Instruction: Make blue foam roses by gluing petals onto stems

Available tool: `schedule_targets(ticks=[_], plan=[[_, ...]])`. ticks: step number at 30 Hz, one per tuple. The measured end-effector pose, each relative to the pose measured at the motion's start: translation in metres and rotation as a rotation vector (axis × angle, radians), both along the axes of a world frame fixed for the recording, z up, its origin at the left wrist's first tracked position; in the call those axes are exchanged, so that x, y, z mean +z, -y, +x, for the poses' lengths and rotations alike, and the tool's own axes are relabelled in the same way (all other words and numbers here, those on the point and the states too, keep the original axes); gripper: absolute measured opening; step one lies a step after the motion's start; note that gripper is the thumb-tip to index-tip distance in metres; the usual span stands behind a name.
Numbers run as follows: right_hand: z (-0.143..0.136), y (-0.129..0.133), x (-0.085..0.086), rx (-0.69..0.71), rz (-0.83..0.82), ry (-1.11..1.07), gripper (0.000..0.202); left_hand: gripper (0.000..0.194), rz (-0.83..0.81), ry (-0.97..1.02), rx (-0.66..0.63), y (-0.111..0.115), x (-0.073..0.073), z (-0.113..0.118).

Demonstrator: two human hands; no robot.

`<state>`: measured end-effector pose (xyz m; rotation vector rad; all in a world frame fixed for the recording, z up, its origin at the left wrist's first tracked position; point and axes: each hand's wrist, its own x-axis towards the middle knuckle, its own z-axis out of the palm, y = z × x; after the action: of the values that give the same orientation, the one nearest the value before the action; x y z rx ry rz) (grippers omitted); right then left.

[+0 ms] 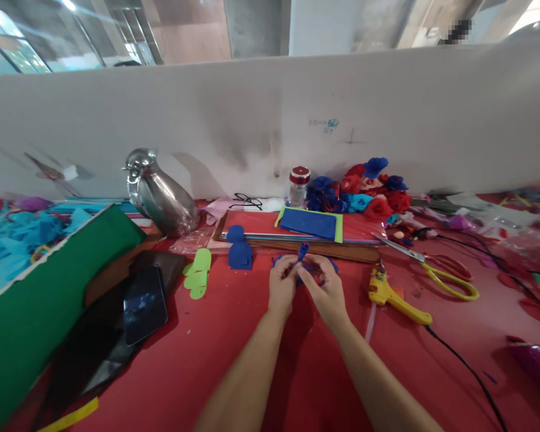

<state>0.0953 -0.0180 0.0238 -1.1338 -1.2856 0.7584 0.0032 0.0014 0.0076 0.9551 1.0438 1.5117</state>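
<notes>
Between my two hands, at the middle of the red table, a small rolled blue piece [303,251] stands upright with its top showing. My left hand [282,283] pinches it from the left. From the right, the thumb and fingers of my right hand [324,287] close on the same piece, nearly touching the left fingertips. More blue material lies partly hidden behind both hands. Cut blue pieces [240,257] and light green pieces [198,274] lie to the left. Beyond the hands, a blue rectangle [308,223] rests on a stack of coloured sheets [252,225].
A yellow glue gun [398,300] and scissors [436,273] lie right, with a trailing cord. Red and blue flowers [373,195] and a jar [299,186] stand behind. A metal jug [164,195], phone [144,305] and green board [67,300] are left.
</notes>
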Motion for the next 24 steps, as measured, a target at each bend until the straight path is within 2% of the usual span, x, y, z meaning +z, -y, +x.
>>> schedule_targets(ticks=[7, 10, 13, 15, 18, 24], plan=[[-0.001, -0.008, -0.016, -0.026, -0.110, -0.175, 0.018, 0.012, 0.000, -0.222, -0.018, 0.003, 0.004, -0.003], [0.000, -0.010, -0.019, 0.005, -0.169, -0.272, 0.020, 0.012, -0.031, -0.225, -0.044, 0.003, 0.004, -0.003], [0.001, -0.009, -0.019, -0.002, -0.194, -0.334, 0.024, 0.016, -0.031, -0.164, 0.021, 0.003, 0.007, -0.005], [0.001, -0.008, -0.018, -0.010, -0.194, -0.325, 0.026, 0.017, -0.015, -0.123, 0.028, 0.003, 0.010, -0.006], [0.000, -0.005, -0.016, 0.044, -0.183, -0.234, 0.024, 0.016, -0.013, -0.068, -0.049, 0.003, 0.015, -0.008], [-0.005, 0.001, -0.015, 0.035, -0.139, -0.093, 0.022, 0.019, -0.079, 0.056, -0.124, 0.002, 0.014, -0.010]])
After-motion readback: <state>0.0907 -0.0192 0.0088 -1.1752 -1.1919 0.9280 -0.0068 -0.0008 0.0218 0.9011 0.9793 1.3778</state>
